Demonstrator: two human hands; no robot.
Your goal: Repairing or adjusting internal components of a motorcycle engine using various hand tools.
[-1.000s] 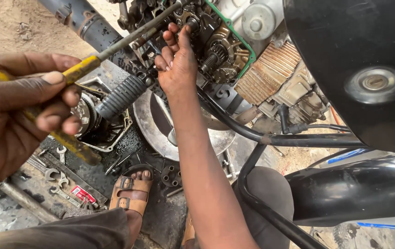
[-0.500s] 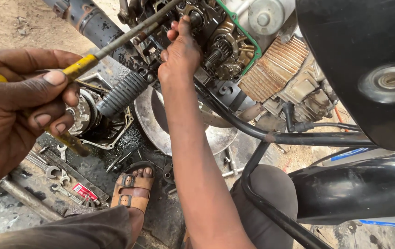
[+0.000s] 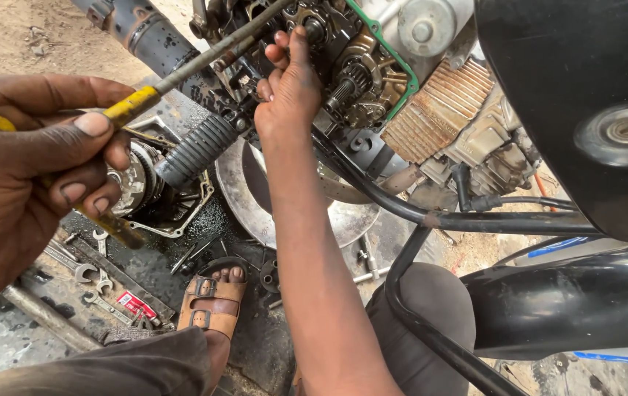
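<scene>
Gripping a yellow-handled screwdriver (image 3: 182,70), the left hand (image 3: 28,169) has its fingers curled tight round the handle; the grey steel shaft slants up-right into the oily, open engine (image 3: 343,59). The right hand (image 3: 288,92) presses bent fingers on the greasy gears, holding nothing. A ribbed rubber footpeg (image 3: 197,150) lies between them; a small red label (image 3: 134,303) lies on the near-left floor.

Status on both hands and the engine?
Left hand grips yellow-handled screwdriver, tip at open engine. Right hand fingers on the gears. Footpeg close beside shaft.
</scene>
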